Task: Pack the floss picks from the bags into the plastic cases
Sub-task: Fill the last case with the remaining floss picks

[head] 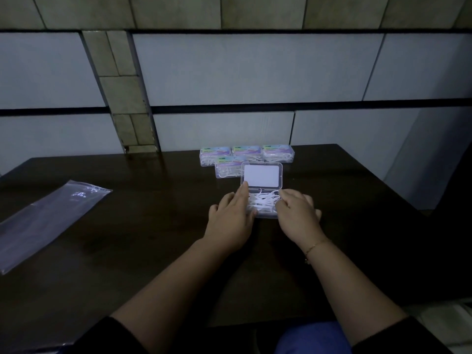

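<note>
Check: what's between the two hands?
Head view: the open clear case holding white floss picks lies between the left hand and right hand.

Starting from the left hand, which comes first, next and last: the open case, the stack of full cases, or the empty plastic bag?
1. Open case: right under the fingers of the left hand, which touch its left side.
2. Full cases: behind the open case, by the wall.
3. Empty plastic bag: far off on the table's left side.

No readable text

You see colourful printed labels on four closed clear plastic cases [246, 155] at the desk's far edge, too blurred to read.
</note>
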